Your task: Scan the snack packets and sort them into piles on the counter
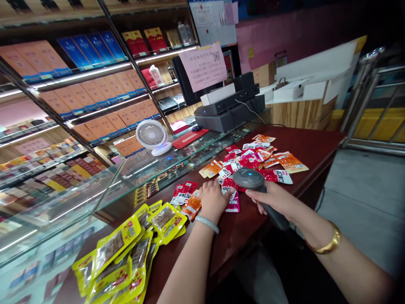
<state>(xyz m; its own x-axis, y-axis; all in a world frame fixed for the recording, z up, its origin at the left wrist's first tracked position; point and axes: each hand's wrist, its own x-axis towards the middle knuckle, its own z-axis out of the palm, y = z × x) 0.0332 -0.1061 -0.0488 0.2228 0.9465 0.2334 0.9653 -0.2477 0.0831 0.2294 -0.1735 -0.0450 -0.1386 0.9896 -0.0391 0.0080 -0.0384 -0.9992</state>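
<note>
Dark-red wooden tabletop (232,238) shows bare surface toward its right end and along the near edge, above which the right hand (275,198) has its fingers wrapped round a grey plastic handheld scanner (249,179). The left hand (214,197) lies at small red, white and orange packets (248,161), its grip not discernible; heaped yellow plastic packs (118,247) obstruct the left end, a glass display case (134,175) the far side.

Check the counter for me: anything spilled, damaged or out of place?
Nothing looks spilled or torn, though small damage would be hard to see. Only untidiness: red and orange packets lie scattered at mixed angles, and yellow packets overlap in a crooked pile.
</note>
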